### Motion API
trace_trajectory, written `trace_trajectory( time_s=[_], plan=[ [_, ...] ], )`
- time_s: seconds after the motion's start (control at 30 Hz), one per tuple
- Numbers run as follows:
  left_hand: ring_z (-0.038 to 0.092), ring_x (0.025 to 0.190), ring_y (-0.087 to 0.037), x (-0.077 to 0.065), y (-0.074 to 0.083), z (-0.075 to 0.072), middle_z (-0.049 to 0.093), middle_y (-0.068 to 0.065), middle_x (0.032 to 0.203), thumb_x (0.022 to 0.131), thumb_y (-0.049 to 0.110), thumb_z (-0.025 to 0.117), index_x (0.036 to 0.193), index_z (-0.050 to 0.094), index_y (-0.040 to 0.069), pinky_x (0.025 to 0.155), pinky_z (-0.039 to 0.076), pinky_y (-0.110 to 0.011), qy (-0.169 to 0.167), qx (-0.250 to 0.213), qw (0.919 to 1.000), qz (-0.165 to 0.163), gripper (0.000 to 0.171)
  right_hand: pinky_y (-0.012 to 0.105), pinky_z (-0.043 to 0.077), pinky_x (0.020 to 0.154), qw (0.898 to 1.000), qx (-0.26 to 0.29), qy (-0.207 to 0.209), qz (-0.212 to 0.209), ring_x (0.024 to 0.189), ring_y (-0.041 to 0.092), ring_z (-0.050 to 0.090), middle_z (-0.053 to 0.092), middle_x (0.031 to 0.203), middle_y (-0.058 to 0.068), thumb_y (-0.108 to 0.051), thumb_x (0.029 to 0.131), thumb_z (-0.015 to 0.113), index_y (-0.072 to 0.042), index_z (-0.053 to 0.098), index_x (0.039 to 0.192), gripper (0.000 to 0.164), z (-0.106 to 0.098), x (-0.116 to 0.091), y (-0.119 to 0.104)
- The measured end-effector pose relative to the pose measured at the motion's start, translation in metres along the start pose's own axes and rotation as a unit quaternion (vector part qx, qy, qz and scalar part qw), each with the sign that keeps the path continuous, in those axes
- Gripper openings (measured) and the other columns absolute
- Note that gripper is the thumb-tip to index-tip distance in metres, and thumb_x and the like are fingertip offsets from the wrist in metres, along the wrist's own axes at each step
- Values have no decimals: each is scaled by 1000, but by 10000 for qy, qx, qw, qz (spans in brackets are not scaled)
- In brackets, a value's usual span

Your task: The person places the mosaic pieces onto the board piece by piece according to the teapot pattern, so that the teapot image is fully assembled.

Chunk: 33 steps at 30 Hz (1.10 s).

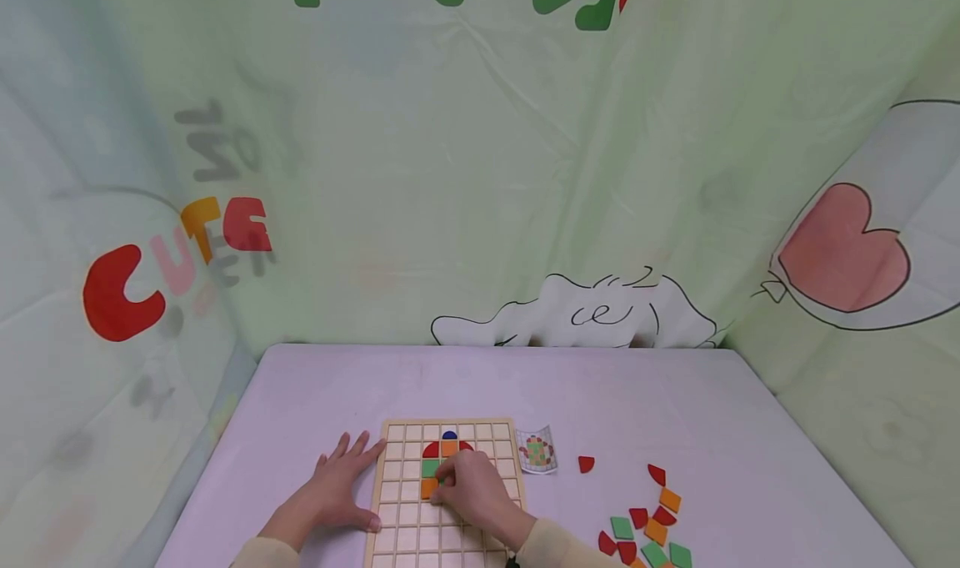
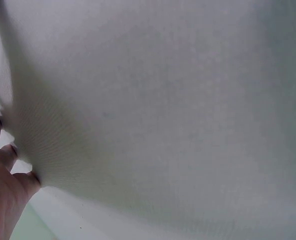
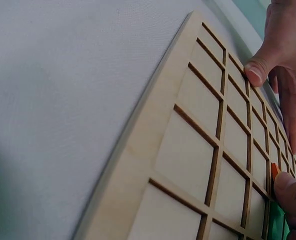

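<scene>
A wooden grid board (image 1: 397,514) lies on the table, with coloured tiles in several of its cells. My left hand (image 1: 333,489) rests at the board's left edge, fingers spread and thumb on the frame. Over the middle cells, my right hand (image 1: 476,489) pinches a green tile (image 3: 276,220), mostly hidden under the fingers. Beside its fingertips sit an orange tile (image 1: 429,489) and a green square tile (image 1: 430,468) in their cells. Farther up are a red quarter-round tile (image 1: 431,450), another orange tile (image 1: 449,448) and a blue half-round tile (image 1: 449,435).
A small printed pattern card (image 1: 537,451) lies against the board's right side. Loose red, orange and green tiles (image 1: 656,532) are scattered on the table to the right, with a single red tile (image 1: 586,464) apart from them. Printed cloth (image 1: 480,218) hangs behind the table.
</scene>
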<state>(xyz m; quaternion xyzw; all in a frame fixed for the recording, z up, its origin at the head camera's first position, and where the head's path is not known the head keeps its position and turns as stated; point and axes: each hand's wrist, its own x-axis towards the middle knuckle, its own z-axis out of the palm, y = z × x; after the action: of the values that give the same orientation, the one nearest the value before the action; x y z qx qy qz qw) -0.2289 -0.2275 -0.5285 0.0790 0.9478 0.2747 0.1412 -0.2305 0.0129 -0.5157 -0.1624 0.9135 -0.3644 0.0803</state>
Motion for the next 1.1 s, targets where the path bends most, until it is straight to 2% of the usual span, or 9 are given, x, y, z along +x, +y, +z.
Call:
trace_trajectory(
  time_s=[0.27,0.6,0.8,0.93,1.1],
  plan=[
    [12,155,-52,0,1,0,30,-22,166,55,39,99,156,43,13,118,12,-77,-14,45,9999,-112,118,19,41,54,10000,-45,76,22,58,1,47,58,63,-9,-7,74,89,-3,79,87,18,3,-1,1],
    [13,155,-53,1,-1,1,31,-23,166,55,40,99,156,43,13,117,13,-79,-14,60,10000,-29,118,18,41,54,9996,-182,173,-153,59,-1,46,59,64,-10,-9,76,88,-4,80,88,15,-3,-4,4],
    [13,155,-53,2,-1,1,31,-23,166,55,39,99,156,43,12,117,13,-79,-29,44,10000,-20,118,20,44,57,9999,2,134,-103,65,2,49,67,74,-5,-6,83,82,-1,78,92,11,-28,-13,17],
    [12,155,-53,2,-2,1,31,-22,166,55,39,99,156,43,13,117,13,-79,-23,43,10000,-13,118,20,47,61,9994,68,49,332,72,8,53,69,82,-2,-10,87,80,-3,78,98,14,-50,-20,32],
    [12,154,-54,1,-1,1,31,-23,166,55,39,99,156,43,12,117,13,-78,-5,63,10000,-3,118,19,49,63,9975,-77,341,622,76,12,54,68,84,-2,-9,84,82,-4,78,98,15,-79,-35,56]
  ],
)
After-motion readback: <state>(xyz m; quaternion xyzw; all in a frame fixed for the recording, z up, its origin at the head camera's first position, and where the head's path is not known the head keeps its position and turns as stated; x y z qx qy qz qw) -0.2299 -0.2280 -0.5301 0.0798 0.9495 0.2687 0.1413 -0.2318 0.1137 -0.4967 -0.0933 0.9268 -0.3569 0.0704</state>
